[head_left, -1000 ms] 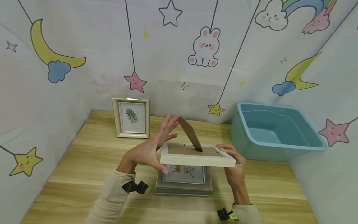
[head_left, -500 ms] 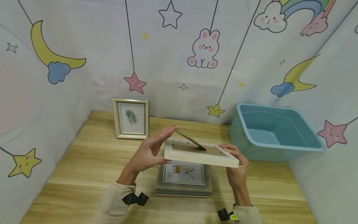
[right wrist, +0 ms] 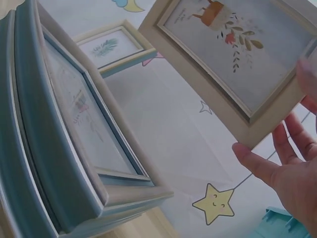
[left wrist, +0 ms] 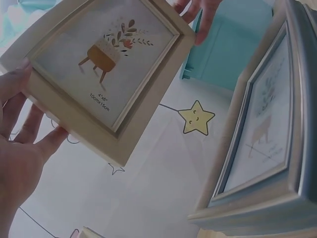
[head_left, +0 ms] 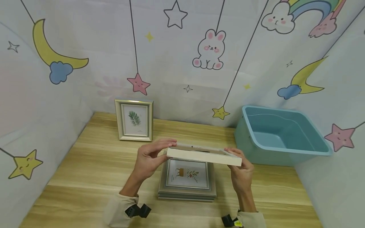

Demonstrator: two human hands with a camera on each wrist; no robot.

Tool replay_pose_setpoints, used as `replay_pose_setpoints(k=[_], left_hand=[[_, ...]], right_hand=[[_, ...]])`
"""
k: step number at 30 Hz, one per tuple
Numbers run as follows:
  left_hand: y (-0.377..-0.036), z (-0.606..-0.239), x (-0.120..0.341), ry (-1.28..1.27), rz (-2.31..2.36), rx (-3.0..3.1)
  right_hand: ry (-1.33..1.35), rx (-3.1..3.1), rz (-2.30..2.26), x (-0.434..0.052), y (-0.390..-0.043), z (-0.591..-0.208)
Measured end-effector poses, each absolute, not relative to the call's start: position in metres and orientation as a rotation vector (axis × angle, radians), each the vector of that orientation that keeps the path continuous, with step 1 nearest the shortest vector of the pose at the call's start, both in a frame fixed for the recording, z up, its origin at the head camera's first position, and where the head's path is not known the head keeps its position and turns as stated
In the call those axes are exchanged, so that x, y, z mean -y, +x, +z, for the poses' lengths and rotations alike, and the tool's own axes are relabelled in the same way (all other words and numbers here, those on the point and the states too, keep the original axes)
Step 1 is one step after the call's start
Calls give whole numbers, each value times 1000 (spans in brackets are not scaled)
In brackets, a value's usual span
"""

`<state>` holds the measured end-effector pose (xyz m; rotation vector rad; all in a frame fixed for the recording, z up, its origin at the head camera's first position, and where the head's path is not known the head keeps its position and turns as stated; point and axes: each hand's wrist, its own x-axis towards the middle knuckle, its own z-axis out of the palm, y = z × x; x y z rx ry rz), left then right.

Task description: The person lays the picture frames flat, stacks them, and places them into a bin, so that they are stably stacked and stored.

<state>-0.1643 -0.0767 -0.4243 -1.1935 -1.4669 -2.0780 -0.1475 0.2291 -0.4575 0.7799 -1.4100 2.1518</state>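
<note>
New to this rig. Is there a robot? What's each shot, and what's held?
No robot here: the left grip and right grip are a person's bare hands. The wide picture comes from a head-worn camera looking forward and down; the closer two come from cameras on the left and right wrists.

Both grips hold a cream rectangular picture frame by opposite ends, back upward; the wrist views show its front, a potted-plant print. Lower down, on the pale wood-grain table, lies a stack of silver-grey rectangular picture frames. A silver-gold rectangular frame with a green leaf print stands near the back; a light-blue plastic tub is on the right.
</note>
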Motion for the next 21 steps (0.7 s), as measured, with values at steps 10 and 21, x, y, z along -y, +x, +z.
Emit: replay_pose_setpoints(k=[10, 21], left_hand=[[-166, -428, 68, -975, -2057, 1513], [-166, -434, 58, -685, -2135, 1495]], right_hand=[[799, 1687, 1656, -222, -144, -464], [662, 1945, 1179, -222, -144, -458]])
